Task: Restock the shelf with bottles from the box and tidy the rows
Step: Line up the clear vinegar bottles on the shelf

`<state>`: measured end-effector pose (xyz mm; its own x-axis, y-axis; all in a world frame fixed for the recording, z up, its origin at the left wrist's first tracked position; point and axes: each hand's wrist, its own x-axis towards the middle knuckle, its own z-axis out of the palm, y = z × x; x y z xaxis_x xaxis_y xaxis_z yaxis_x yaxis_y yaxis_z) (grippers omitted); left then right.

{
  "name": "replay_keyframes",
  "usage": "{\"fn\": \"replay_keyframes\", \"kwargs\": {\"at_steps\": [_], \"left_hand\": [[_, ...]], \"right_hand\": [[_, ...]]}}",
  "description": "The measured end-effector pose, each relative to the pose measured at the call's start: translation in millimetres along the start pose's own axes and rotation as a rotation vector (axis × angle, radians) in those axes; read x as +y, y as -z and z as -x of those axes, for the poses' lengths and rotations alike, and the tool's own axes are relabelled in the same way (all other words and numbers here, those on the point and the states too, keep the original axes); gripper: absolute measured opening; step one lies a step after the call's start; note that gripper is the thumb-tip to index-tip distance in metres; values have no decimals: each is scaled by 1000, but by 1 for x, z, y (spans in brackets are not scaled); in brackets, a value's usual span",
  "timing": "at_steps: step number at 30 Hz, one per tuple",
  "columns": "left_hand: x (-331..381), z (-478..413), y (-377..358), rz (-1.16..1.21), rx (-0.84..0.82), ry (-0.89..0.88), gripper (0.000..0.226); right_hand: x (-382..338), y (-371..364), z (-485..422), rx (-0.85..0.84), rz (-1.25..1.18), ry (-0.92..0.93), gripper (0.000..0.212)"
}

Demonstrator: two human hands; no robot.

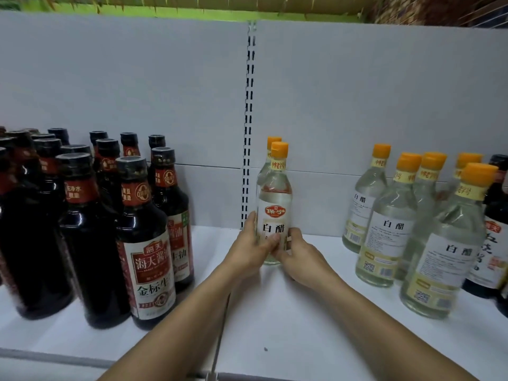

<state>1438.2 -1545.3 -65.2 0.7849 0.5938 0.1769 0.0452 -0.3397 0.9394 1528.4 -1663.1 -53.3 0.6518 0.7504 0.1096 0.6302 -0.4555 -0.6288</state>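
Two hands on one bottle. Left hand (251, 244) and right hand (299, 251) both grip a clear bottle (275, 199) with an orange cap, low on its body at the white label. Left thumb lies across the label front, and that hand's other fingers (251, 220) wrap the bottle's left side. Right fingers (294, 232) curl round the right side, a little lower.

Bottle upright, base on the white shelf (302, 325), toward the back edge. It is just in front of the slotted upright (248, 133) in the grey back panel (357, 92). Front label faces the camera.

A second clear bottle (273, 140), same orange cap, stands directly behind the held one, mostly hidden. Touching or just apart: cannot tell.

Toward the shelf's left end: a tight block of dark bottles (143, 232) with black caps and red-and-white labels, in several rows from the back edge forward.

Toward the right end: a loose group of clear bottles (384, 232), five orange caps counted. Back labels with barcodes are turned to the front, rows uneven. The group is well apart from the held bottle, with bare shelf between.

Far right: a dark bottle (494, 243) with a white label, just beside that group, partly cut off by the frame.
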Motion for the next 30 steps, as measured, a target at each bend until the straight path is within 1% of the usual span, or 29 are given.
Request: {"fn": "replay_keyframes", "kwargs": {"at_steps": [2,3,6,7,9,13,17,18,21,25,29,30], "left_hand": [[-2,-4,1,5,-1,-13,48],[-5,-6,0,9,-3,-11,54],[-17,-11,-3,25,2,12,85],[-24,-15,-5,39,7,17,92],[-34,-21,-7,52,6,22,97],[-31,-22,-6,61,-2,5,98],[-28,-20,-6,69,-6,-13,82],[-29,-21,-6,73,-8,-16,85],[-37,-27,-7,71,-12,-4,102],[-34,-24,-9,48,-15,33,106],[-13,-9,-3,-25,28,85,87],[-9,-5,-2,-47,51,99,85]], "right_hand": [[-1,-3,-5,6,29,4,41],[-1,-4,-7,9,43,5,41],[1,-8,-12,16,61,6,40],[2,-9,-13,17,59,6,39],[4,-10,-15,17,49,11,39],[6,-11,-17,19,51,17,40],[6,-12,-17,24,60,23,39],[6,-12,-17,27,58,20,40],[6,-12,-17,35,52,11,41],[4,-11,-14,34,63,2,42],[6,-7,-8,-8,61,9,48],[7,-5,-5,-24,47,8,51]]}}
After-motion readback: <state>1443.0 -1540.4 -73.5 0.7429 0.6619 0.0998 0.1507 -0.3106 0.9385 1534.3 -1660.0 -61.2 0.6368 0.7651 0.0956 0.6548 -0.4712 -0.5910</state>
